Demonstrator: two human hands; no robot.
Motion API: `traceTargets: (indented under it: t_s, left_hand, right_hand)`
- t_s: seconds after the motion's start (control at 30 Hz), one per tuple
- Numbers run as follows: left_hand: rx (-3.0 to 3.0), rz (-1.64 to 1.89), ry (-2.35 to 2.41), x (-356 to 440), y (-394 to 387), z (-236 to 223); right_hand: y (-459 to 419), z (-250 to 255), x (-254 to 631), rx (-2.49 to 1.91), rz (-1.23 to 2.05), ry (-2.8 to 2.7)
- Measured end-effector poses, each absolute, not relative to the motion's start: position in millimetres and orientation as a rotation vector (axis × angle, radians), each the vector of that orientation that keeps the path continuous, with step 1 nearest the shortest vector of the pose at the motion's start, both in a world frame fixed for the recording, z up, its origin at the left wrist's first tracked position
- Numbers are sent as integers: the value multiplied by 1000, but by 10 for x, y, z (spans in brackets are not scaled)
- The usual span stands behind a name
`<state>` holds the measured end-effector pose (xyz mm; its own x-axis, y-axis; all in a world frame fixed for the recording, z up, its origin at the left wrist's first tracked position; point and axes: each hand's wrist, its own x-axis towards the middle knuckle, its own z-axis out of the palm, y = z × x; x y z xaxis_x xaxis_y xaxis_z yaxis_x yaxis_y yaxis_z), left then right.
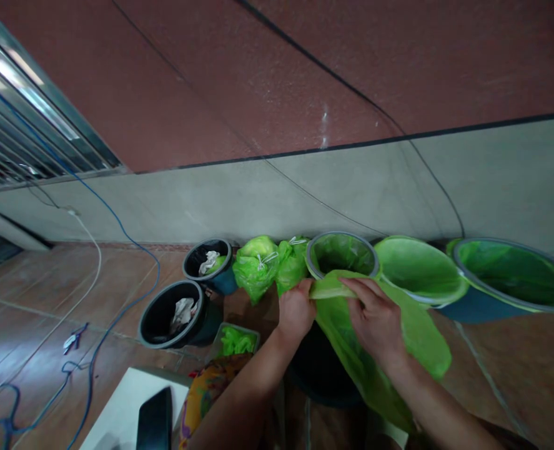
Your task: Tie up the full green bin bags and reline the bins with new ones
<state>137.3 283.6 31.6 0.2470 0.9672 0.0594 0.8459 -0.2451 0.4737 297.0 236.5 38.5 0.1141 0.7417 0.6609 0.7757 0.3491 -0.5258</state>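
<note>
A green plastic bag (426, 337) hangs from both of my hands, its top edge stretched between them. My left hand (298, 307) is closed on one end of that edge, and my right hand (375, 315) pinches it a little further right. Beneath the bag stands a dark bin (321, 369), partly hidden by the bag and my arms. Just behind my hands, a grey-rimmed bin (342, 236) has a green liner in it. To its right are a white-rimmed bin with a green liner (420, 269) and a larger blue bin (483, 309), also lined in green.
Two tied green bags (257, 269) sit against the wall. Left of them, two dark bins (164, 306) hold crumpled white material. A small clear tub (215, 350) contains green plastic. A phone (155, 419) lies on a white surface (117, 406). A blue cable (117, 319) crosses the tiles.
</note>
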Motion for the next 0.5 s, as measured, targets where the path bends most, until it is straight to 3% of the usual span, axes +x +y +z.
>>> traceTargets:
  t_s: [0.17,0.5]
  left_hand:
    - [2100,624,1790,1263,2949,290]
    - [2019,667,1978,1069,3109,295]
  right_hand:
    - [2370,492,3220,-1499,-51,-1360]
    - [2417,538,3968,-1638,-377,-1059]
